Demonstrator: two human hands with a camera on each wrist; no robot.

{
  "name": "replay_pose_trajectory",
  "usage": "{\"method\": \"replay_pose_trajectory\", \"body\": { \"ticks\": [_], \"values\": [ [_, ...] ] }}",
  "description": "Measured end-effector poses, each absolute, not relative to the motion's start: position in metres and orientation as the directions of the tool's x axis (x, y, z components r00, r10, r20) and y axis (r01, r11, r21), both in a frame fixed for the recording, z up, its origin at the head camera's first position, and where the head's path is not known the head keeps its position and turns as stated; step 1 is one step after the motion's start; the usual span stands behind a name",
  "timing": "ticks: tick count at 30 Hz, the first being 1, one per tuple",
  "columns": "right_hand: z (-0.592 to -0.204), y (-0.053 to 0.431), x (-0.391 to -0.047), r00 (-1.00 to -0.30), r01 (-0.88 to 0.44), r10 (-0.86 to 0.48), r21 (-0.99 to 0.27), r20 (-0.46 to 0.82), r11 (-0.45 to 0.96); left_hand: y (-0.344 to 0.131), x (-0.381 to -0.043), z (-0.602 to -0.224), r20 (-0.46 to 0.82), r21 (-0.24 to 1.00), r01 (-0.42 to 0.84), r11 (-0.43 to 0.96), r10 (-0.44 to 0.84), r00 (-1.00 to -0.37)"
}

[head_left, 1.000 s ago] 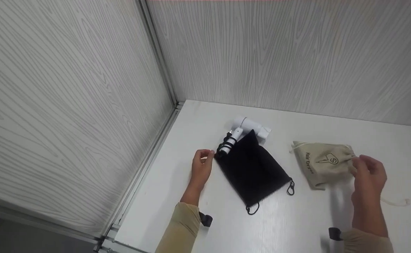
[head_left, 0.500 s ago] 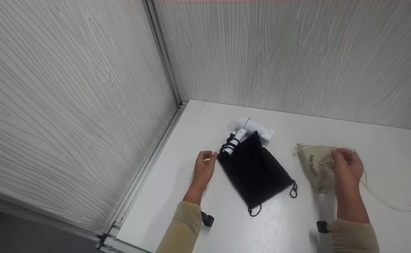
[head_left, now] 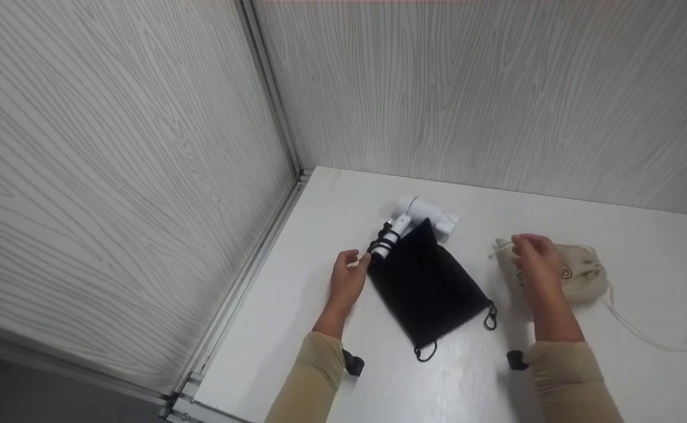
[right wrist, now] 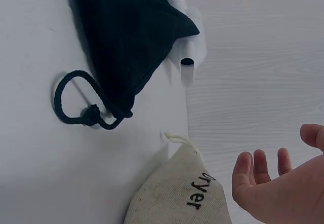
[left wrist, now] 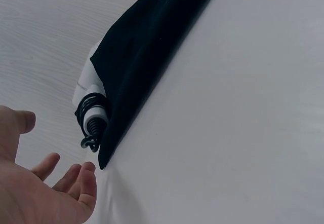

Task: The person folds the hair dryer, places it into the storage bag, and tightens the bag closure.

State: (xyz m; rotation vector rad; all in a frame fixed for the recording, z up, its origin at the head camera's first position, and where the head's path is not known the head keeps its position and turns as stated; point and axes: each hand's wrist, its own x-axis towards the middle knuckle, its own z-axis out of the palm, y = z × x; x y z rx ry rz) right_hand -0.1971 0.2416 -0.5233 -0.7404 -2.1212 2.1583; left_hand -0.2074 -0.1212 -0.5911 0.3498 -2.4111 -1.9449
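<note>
A white hair dryer [head_left: 422,210] with its black cord [left wrist: 91,102] wound round the handle lies at the back left of the white table. Its handle overlaps a black drawstring bag [head_left: 431,294] that lies flat. Beside the bag's left corner, my left hand [head_left: 348,282] is loosely bent; the left wrist view shows its fingers relaxed and holding nothing. My right hand [head_left: 538,264] hovers over the left part of a beige drawstring bag [head_left: 584,279], covering much of its print. In the right wrist view the fingers are loosely bent with nothing between them.
A pale drawstring [head_left: 643,336] trails from the beige bag toward the right. Black cord loops [head_left: 491,317] stick out from the black bag's near corners. Wood-grain panels [head_left: 484,100] stand behind and to the left, with a metal rail [head_left: 261,241] along the left edge.
My right hand has let go of the beige bag's gathered end and moved left across it; the bag now lies on the table. My left hand has edged slightly right, toward the hair dryer handle.
</note>
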Motion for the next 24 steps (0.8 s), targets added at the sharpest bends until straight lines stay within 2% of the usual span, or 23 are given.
{"method": "replay_pose_trajectory", "body": {
  "ticks": [9,18,24],
  "values": [
    [-0.536,0.217,-0.222,-0.926,0.252,0.284,-0.967,-0.25,-0.029,-0.121,-0.215,-0.595,-0.142,0.956,-0.19,0.225,-0.21,-0.967],
    [-0.543,0.197,-0.24,-0.953,0.232,0.223,-0.969,-0.207,0.091,-0.121,-0.22,-0.598,-0.13,0.964,-0.171,0.202,-0.202,-0.971],
    [-0.546,0.191,-0.251,-0.957,0.252,0.188,-0.955,-0.222,0.155,-0.116,-0.225,-0.598,-0.134,0.964,-0.173,0.201,-0.195,-0.972]
  ]
}}
